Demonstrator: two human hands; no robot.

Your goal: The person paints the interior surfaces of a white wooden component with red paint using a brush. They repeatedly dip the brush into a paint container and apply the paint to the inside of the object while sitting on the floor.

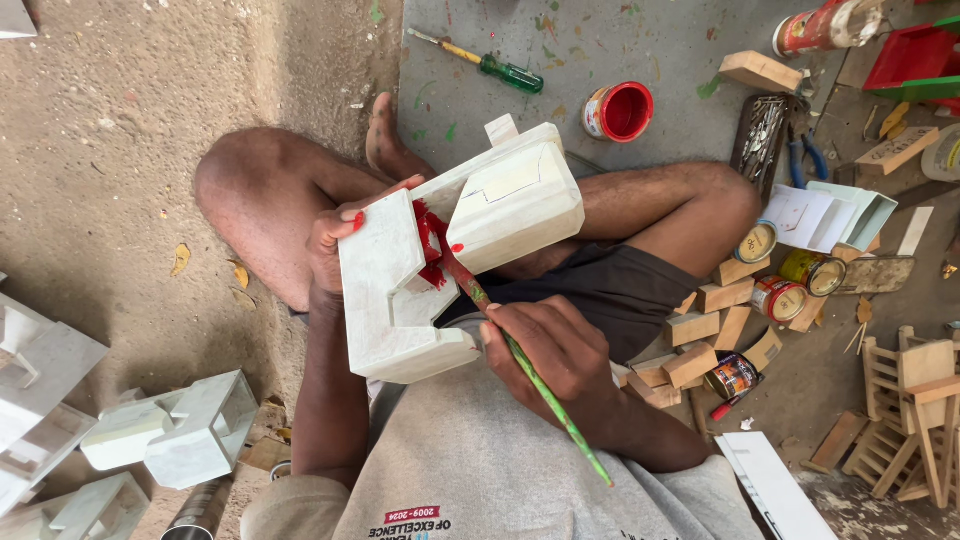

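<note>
Concrete floor [120,110] littered with wooden blocks [700,345].

The lap is filled by the white model [460,250]. Open sand [110,120] is left beyond the knee [240,180]. The other side is crowded by wood blocks [700,330], tins [790,285] and a red paint pot [620,110].

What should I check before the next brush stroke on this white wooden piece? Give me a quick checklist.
1. Left hand steadies the white wooden piece: ok.
2. Right hand has a firm grip on the paintbrush: ok.
3. Brush tip reaches the red-painted notch: ok.
4. Paint load on the bristles: cannot tell.
5. Open red paint can upright on the floor: ok.
6. Stray red spot on the white face: not ok.
</note>
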